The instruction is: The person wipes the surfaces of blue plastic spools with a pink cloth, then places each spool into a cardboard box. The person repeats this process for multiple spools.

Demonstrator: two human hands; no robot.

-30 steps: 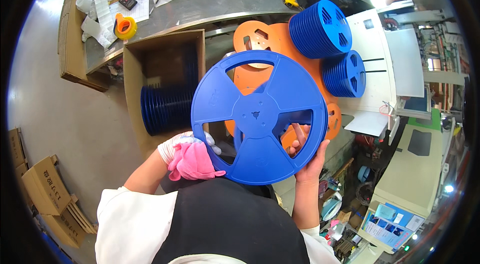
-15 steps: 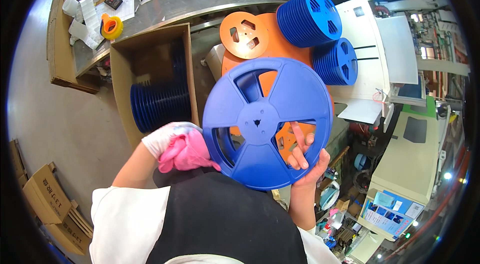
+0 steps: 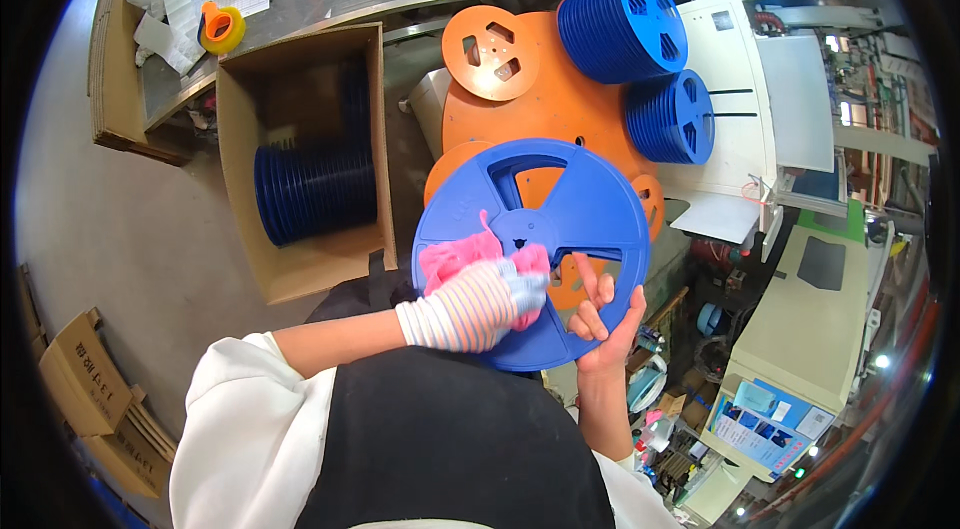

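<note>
Between two hands [image 3: 480, 299] [image 3: 600, 319], one blue reel [image 3: 560, 219], one pink cloth [image 3: 462, 257].

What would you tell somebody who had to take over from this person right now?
Left hand, in a striped glove, presses a pink cloth on the blue reel near its hub.
Right hand, bare, grips the reel's lower right rim.
More blue reels stand in the cardboard box; blue stacks and orange reels lie beyond.
Done: reel in hand, cloth on it.
Left: likely more wiping.
</note>
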